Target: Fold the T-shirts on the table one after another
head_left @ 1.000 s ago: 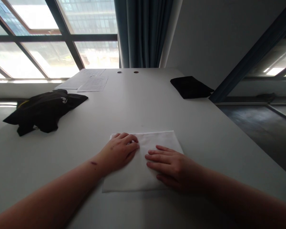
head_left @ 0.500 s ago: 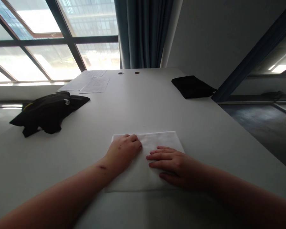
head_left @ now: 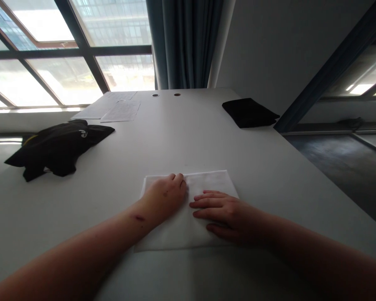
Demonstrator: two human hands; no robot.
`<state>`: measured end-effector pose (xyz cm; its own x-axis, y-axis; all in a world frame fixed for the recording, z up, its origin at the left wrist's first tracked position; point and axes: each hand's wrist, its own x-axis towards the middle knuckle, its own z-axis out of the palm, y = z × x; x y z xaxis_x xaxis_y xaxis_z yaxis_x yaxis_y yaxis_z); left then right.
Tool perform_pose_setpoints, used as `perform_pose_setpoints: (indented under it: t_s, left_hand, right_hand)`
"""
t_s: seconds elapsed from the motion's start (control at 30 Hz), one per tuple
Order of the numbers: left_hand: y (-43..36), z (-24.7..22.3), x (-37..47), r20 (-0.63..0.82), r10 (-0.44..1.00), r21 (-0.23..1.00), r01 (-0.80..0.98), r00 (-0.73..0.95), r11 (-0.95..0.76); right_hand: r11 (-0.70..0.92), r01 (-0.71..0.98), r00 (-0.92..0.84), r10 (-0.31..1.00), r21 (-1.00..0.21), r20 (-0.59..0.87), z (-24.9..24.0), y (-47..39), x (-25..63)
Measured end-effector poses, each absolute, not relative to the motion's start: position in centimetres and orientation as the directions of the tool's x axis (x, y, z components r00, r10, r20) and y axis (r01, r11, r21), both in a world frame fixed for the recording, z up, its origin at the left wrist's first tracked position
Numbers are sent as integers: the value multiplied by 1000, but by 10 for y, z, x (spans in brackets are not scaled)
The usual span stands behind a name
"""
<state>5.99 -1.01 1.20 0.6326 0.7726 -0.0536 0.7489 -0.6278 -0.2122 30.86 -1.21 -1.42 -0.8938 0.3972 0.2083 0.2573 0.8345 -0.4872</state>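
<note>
A folded white cloth (head_left: pixel 188 234) lies flat on the table in front of me, its far edge slightly slanted. On the cloth's left half rests my left hand (head_left: pixel 166 192), fingers bent and closed together. Its fingertips point down and are hidden, so whatever they may pinch does not show. My right hand (head_left: pixel 225 213) lies open over the right side of the cloth, palm down, with fingers spread and pointing left. A narrow strip of cloth separates the two hands.
A white table (head_left: pixel 181 138) stretches ahead. To the left lies a crumpled black garment (head_left: pixel 59 146) with a small white mark; behind it are paper sheets (head_left: pixel 120 110). A folded black cloth (head_left: pixel 249 113) sits near the right edge. Beyond are a curtain (head_left: pixel 181 42) and windows.
The whole view has shifted slightly to the left. My left hand has moved a little to the right across the cloth, closer to my right hand. The right hand keeps its place.
</note>
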Motion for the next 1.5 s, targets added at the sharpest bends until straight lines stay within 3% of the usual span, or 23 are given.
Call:
perform_pose_setpoints:
  t_s: [0.13, 0.33, 0.5, 0.77, 1.03, 1.5]
  left_hand:
    - [-5, 7, 55, -27, 774, -216, 752, 633, -622]
    - [7, 0, 41, 19, 825, -55, 824, 566, -564]
    - [5, 4, 34, 42, 781, 17, 781, 623, -624]
    - [-7, 29, 61, -142, 817, -118, 810, 559, -575]
    - [-4, 21, 62, -134, 797, -188, 775, 589, -604]
    - [9, 17, 45, -74, 873, 75, 876, 482, -477]
  right_hand:
    - [829, 250, -894, 396, -501, 210, -13, -12, 308]
    - [807, 247, -893, 404, -536, 198, -12, -11, 309]
    - [799, 267, -893, 416, -539, 174, -13, -11, 310]
    - [803, 258, -891, 412, -537, 189, -14, -10, 310]
    - [808, 263, -886, 419, -528, 199, -14, -11, 309]
    - [797, 253, -896, 407, -549, 179, -13, -10, 310]
